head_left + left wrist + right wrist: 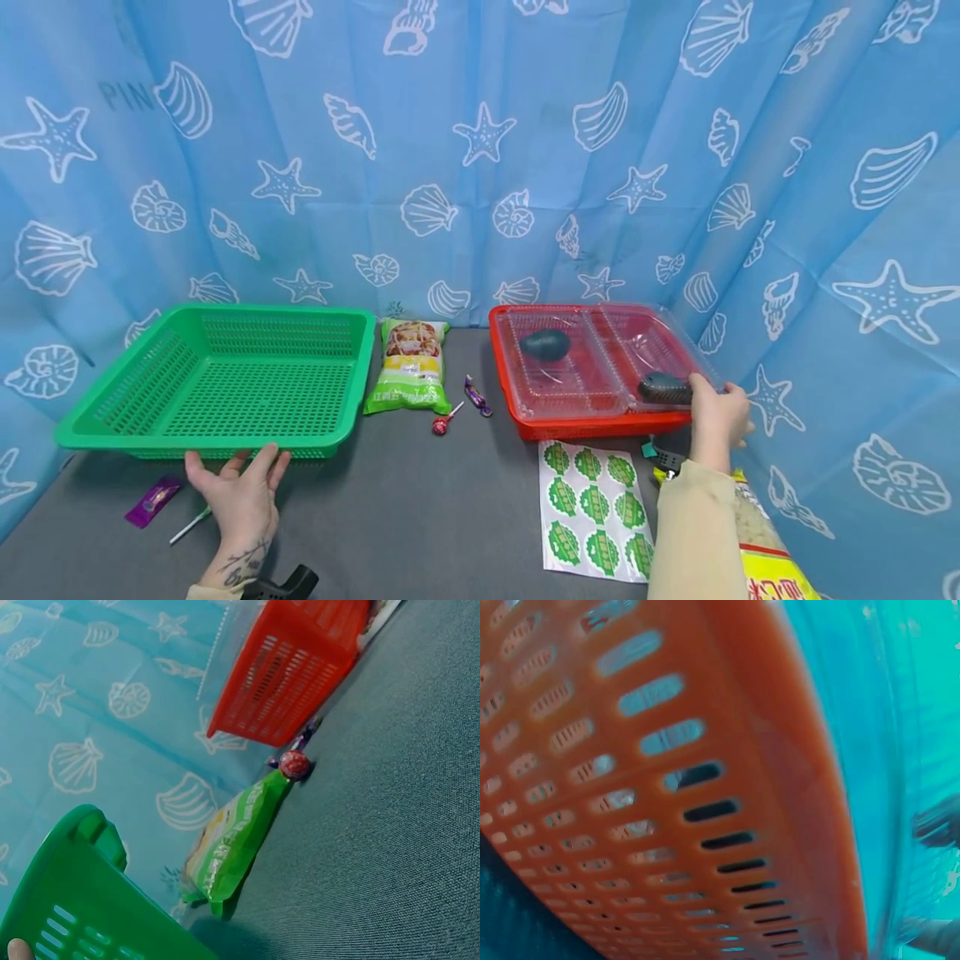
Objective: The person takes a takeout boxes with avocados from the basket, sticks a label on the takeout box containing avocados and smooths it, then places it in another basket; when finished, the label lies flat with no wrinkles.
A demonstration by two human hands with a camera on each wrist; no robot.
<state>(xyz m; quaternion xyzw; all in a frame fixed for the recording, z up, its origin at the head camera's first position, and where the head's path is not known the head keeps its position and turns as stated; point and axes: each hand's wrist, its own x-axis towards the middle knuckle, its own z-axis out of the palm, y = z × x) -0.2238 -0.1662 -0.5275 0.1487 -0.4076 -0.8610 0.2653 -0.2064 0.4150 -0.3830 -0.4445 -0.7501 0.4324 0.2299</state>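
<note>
On the left, a green plastic basket (pixel 360 367) has slotted walls. My left hand (pixel 243 500) touches its front, with fingers spread just below the rim; one fingertip (pixel 20 949) shows against it in the left wrist view. To the right, a red basket (pixel 592 431) bears a clear plastic tray (pixel 540 400) with two compartments. My right hand (pixel 722 417) grips the end of a dark, elongated, ridged object (pixel 664 388) over the tray's right front corner. A smooth dark oval thing (pixel 545 344) lies in the left compartment; its kind is unclear.
A green snack bag (pixel 408 367), a red lollipop (pixel 441 425) and a purple wrapped candy (pixel 476 397) lie between the baskets. Green round stickers on a white sheet (pixel 596 508) and a yellow bag (pixel 772 550) are nearer. Another purple candy (pixel 155 500) lies front left.
</note>
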